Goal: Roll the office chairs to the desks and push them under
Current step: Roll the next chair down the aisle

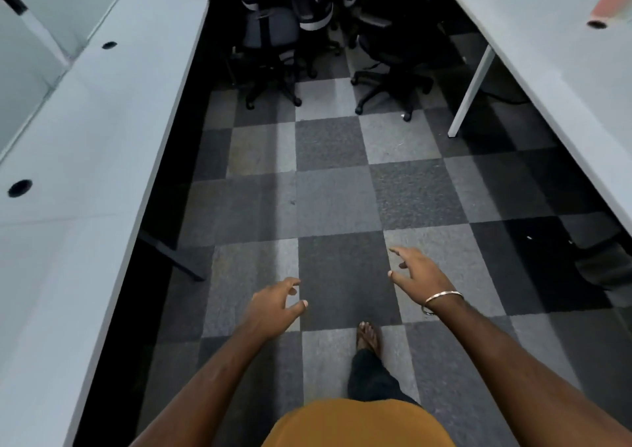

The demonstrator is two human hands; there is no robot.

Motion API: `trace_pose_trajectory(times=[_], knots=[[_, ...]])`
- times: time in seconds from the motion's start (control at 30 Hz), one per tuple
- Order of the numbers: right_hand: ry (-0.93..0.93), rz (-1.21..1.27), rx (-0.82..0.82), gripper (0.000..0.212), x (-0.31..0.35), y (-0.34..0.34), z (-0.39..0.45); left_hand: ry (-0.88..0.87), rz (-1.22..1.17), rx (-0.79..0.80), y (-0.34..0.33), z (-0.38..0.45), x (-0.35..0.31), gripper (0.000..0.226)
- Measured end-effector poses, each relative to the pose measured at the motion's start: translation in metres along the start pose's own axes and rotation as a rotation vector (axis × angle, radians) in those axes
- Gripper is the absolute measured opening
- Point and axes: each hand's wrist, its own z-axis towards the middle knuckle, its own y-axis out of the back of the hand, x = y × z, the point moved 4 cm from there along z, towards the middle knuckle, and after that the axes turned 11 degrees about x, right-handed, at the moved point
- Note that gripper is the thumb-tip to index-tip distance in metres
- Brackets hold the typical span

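Though reachless, chairs (pixel 328 36) beyond hands (pixel 273 304).

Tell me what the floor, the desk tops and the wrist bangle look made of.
Floor: carpet tiles, fuzzy grey checker squares. Desk tops: likely white laminate, smooth and matte with round cable holes. Bangle: apparently metal, thin with a silvery shine.

Both my hands reach forward over the checkered carpet (pixel 328 186), holding nothing: left hand (pixel 273 304) and right hand (pixel 419 275), fingers loosely spread. Office chairs (pixel 342 36) cluster far ahead, between the left desk (pixel 85 121) and right desk (pixel 547 36).
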Motion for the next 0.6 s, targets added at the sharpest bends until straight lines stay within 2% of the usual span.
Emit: trace_pose_trajectory(times=[0.3,0.6], knots=[[0.026,-0.045,0.035,0.057,-0.014,0.131,0.153,-0.041,-0.111,-0.075,0.108,0.164,-0.087,0.053],[0.084,-0.018,0.009,0.058,0.003,0.228,0.336,-0.063,-0.112,-0.093,0.215,0.324,-0.106,0.052]])
